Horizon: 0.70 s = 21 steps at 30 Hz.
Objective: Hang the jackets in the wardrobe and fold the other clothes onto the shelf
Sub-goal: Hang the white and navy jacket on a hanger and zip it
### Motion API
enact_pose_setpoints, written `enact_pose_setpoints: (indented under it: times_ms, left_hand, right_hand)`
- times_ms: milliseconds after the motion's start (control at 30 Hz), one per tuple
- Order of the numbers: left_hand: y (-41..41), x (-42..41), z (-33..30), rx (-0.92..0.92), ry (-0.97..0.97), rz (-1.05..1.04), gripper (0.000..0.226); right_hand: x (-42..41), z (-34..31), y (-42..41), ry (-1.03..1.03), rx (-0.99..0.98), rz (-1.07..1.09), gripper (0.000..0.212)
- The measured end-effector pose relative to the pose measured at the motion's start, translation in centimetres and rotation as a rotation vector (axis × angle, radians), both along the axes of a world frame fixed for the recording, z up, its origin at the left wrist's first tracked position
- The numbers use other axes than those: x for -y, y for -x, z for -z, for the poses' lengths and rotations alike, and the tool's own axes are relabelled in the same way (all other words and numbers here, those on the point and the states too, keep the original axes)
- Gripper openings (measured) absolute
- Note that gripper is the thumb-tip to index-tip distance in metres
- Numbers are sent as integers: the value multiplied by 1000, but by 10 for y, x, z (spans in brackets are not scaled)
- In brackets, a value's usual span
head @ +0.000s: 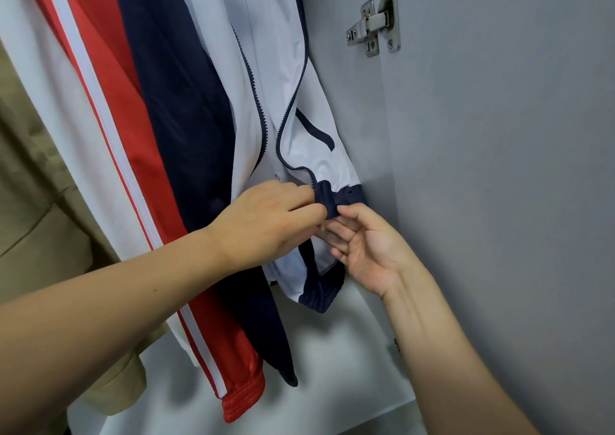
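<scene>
**Seating the zip at the hem of the hung jacket**

The white and navy jacket hangs inside the wardrobe, hard against the grey side wall, with its front open and both zipper runs curving down to the navy hem band. Beside it hang a red and white jacket and, at the far left, a tan garment.

The step looks like starting the zip. The left hand has its fingers curled, pinching the hem end where the zipper stops; the right hand comes up from below with thumb and fingers closed on the other side of the same navy band. To do this well, hold both hem ends level and taut, so the pin slides fully into the slider box before pulling upward; a skewed start will likely jam.

Beneath the jackets lies the pale wardrobe shelf. A metal door hinge is fixed to the wall above.
</scene>
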<state>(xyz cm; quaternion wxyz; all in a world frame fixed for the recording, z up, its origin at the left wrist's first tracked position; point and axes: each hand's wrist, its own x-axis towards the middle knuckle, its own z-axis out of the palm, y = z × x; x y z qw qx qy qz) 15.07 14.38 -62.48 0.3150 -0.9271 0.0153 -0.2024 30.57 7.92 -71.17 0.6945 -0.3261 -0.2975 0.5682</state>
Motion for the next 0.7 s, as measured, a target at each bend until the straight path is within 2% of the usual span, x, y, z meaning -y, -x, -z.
enact_pose_setpoints:
  times_ms: [100, 233, 333, 467, 600, 700]
  left_hand:
    - [0, 0, 2, 0, 127, -31, 11]
    - [0, -3, 2, 141, 579, -158, 12]
    - [-5, -7, -3, 161, 802, -269, 21]
    - [-11, -7, -5, 133, 834, -375, 17]
    - [-16, -7, -9, 153, 828, -407, 18]
    - [-21, -6, -8, 161, 722, -448, 18]
  right_hand:
    - [-2, 3, -1, 14, -15, 2, 29]
    - [-3, 8, -6, 15, -50, 25, 33]
    - [-5, 11, -6, -11, 15, 132, 15]
    - [-5, 8, -1, -96, 173, 220, 10]
    - [-6, 8, 2, -148, 299, 286, 33]
    - [-7, 9, 4, -164, 302, 348, 22]
